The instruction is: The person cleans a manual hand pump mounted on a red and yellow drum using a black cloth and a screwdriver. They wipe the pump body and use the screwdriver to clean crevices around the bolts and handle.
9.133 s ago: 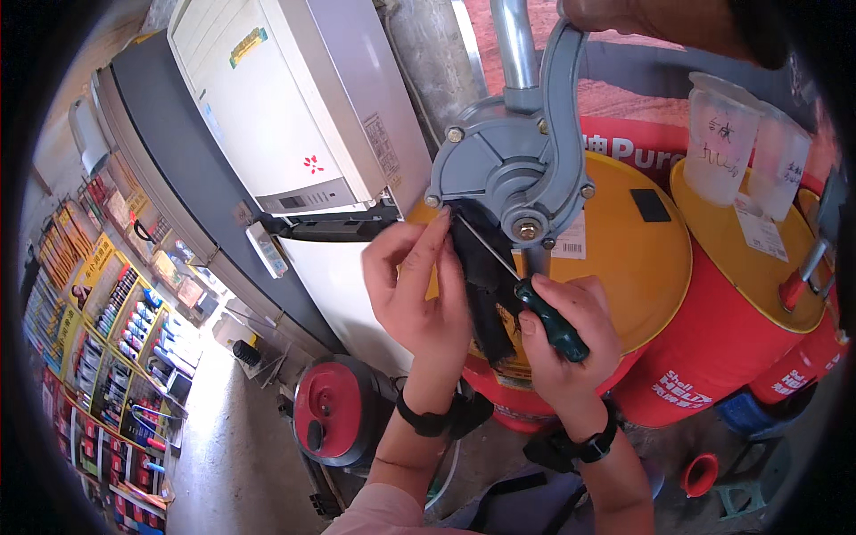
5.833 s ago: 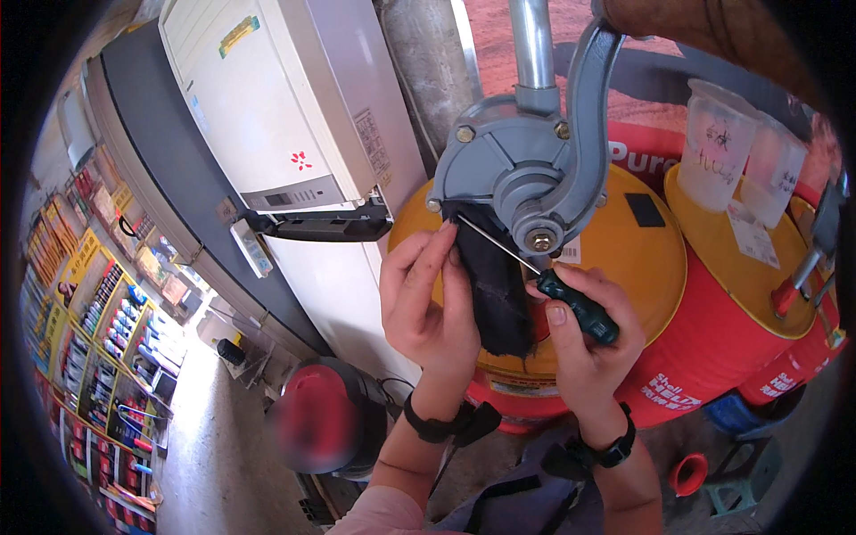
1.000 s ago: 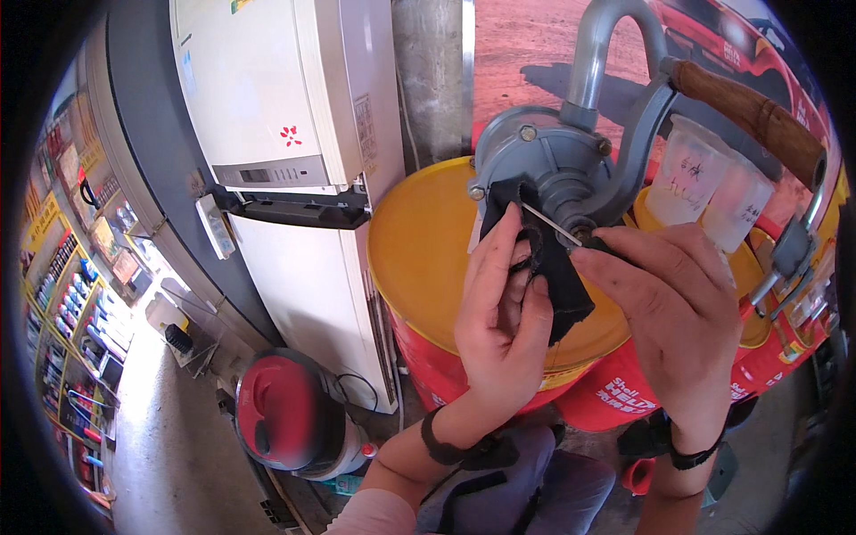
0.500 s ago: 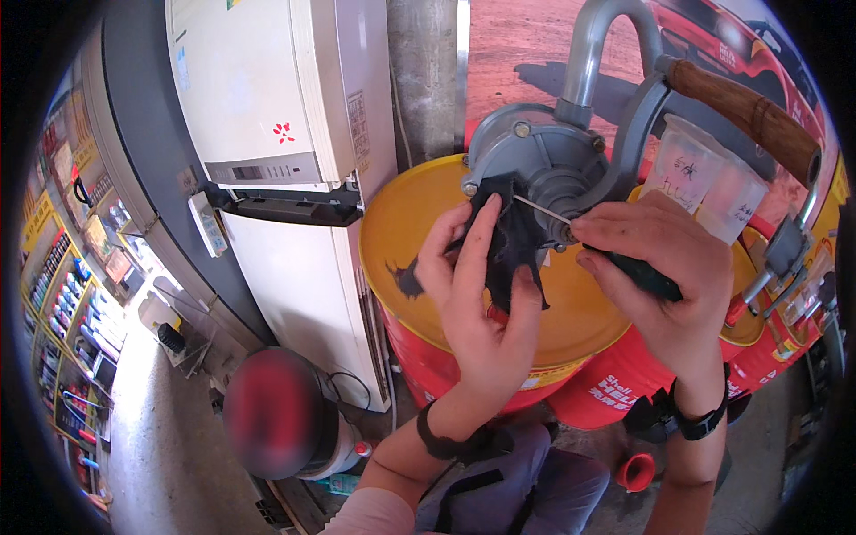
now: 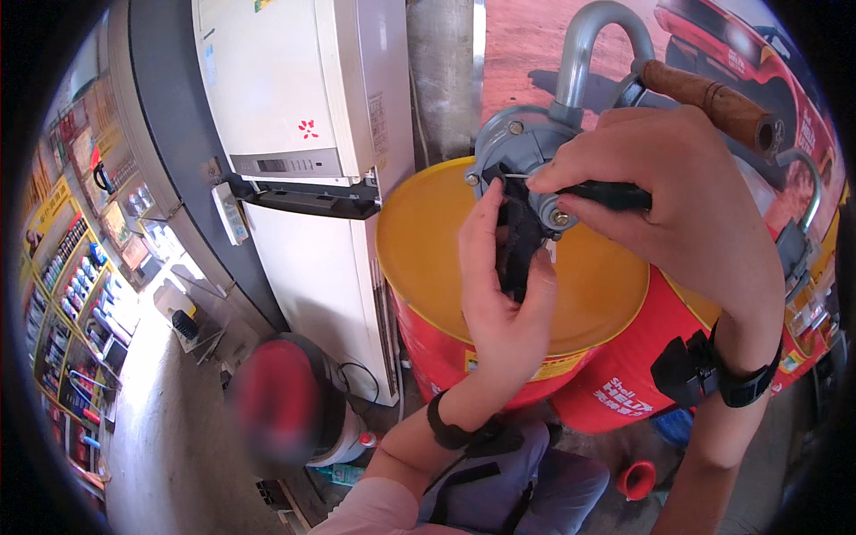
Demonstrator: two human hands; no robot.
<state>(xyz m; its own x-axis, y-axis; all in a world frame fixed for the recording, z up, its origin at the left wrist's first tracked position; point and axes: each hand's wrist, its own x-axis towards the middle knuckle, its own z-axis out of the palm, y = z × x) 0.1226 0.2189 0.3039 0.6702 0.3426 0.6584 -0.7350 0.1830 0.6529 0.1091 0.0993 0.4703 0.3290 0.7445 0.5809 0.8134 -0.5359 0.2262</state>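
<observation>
My left hand (image 5: 506, 325) is closed on a crumpled black cloth (image 5: 519, 250), its fingers along the left edge and thumb on the right. A screwdriver (image 5: 615, 193) with a dark green handle is gripped in my right hand (image 5: 673, 169). Its thin metal shaft points left and meets the top of the cloth; the very tip is hard to make out. Just behind both hands stands a grey hand-crank pump (image 5: 513, 138) with a curved pipe and a wooden crank handle (image 5: 713, 102). My right hand covers part of the pump body.
The pump sits above a red drum with a yellow top (image 5: 419, 241). Another red drum (image 5: 606, 392) is at the right. A white refrigerator (image 5: 294, 294) stands left. A lidded bucket (image 5: 334, 419) and a red funnel-like piece (image 5: 636, 480) are on the floor.
My right hand has moved up and left with the screwdriver, bringing its grip closer to the cloth. The cloth is bunched narrower in my left hand. The view has shifted slightly.
</observation>
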